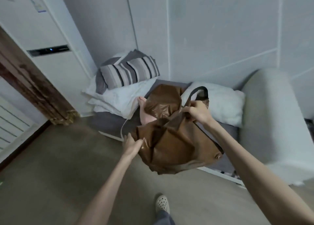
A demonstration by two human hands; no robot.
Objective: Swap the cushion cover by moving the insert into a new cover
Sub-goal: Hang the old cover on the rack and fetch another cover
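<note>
A shiny brown cushion cover [175,144] hangs crumpled in the air in front of the sofa, held by both my hands. My left hand [131,144] pinches its lower left edge. My right hand [197,112] grips the dark open rim at the top, which loops up behind my fingers. A second brown piece [163,98] lies on the grey sofa seat [108,124], behind the held cover. A white cushion insert [222,102] rests on the seat to the right. Something pink [146,115] shows between the two brown pieces; I cannot tell what it is.
A striped grey cushion [130,71] sits on a stack of white inserts [117,98] at the sofa's left end. The pale sofa arm [275,122] rises on the right. A tall white air conditioner [42,37] stands at the left. My shoe [162,203] is on the floor below.
</note>
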